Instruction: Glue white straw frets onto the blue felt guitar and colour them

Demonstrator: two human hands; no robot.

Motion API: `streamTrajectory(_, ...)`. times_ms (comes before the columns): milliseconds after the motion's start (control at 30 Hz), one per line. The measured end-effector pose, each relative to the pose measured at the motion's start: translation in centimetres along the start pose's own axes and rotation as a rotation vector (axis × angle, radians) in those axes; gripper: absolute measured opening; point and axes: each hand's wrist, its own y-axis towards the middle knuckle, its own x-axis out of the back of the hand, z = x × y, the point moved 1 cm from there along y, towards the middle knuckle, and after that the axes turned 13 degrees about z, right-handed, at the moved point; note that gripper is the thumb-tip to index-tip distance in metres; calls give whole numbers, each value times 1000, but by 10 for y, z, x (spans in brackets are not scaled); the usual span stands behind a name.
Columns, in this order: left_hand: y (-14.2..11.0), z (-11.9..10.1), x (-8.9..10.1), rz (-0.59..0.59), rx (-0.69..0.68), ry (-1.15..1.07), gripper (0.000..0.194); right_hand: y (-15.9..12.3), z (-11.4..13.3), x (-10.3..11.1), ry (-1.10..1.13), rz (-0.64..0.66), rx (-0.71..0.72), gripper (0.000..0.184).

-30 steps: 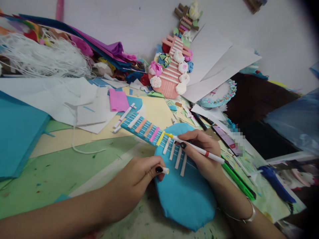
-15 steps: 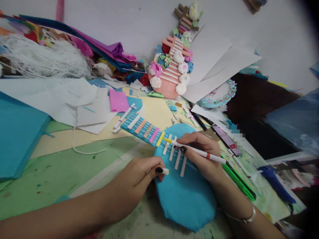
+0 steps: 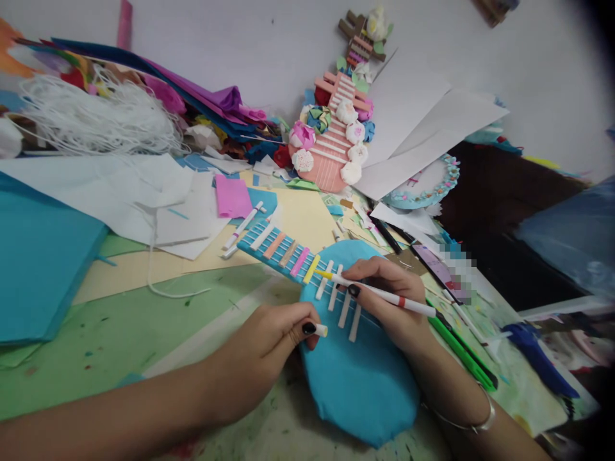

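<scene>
A blue paper-covered guitar shape (image 3: 358, 390) lies on the table in front of me, with white strings and a row of short strips across its neck. The upper strips are white, orange, tan, pink and yellow; the lower ones are white. In my right hand (image 3: 389, 298) is a white felt-tip pen (image 3: 398, 299), its yellow tip at or just beside the yellow strip (image 3: 312, 269). My left hand (image 3: 281, 339) is closed around the white pen cap (image 3: 321, 330), next to the guitar's left edge.
Behind stands a pink guitar decoration (image 3: 331, 153) with paper flowers. White cord (image 3: 100, 115) is heaped at the back left, above a blue block (image 3: 43, 269). Capped markers (image 3: 243, 225) lie by the neck. A green cutter (image 3: 464, 352) and a blue-handled tool (image 3: 542, 358) lie right.
The whole view has shifted slightly, so things sit a little further right. Both hands keep their hold, and the pen tip stays close to the yellow strip.
</scene>
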Motion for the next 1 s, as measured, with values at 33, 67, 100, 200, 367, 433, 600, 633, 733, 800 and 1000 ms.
streamTrajectory(33,0,0,0,3,0,0,36,0,0,0,9,12,13,11)
streamTrajectory(67,-1,0,0,1,-1,1,35,0,0,0,21,34,33,11)
streamTrajectory(100,-1,0,0,-2,-6,0,35,0,0,0,30,55,55,10)
streamTrajectory(200,0,1,0,-12,-20,-6,34,1,0,-1,13,91,99,10)
streamTrajectory(367,1,0,0,-7,3,3,34,2,-2,0,8,83,77,10)
streamTrajectory(433,1,0,0,-6,17,7,35,2,-2,0,10,55,35,11)
streamTrajectory(600,-2,0,0,-13,20,26,35,1,-2,1,7,6,11,10)
streamTrajectory(633,-2,0,0,-16,25,32,35,0,-2,1,14,23,28,9)
streamTrajectory(733,-2,-2,0,-19,35,36,34,0,-2,0,10,78,79,9)
streamTrajectory(800,-2,-4,0,-32,39,43,34,1,-2,0,-11,81,93,9)
streamTrajectory(1000,-2,-8,1,-60,18,45,31,2,-2,-1,16,9,14,9)
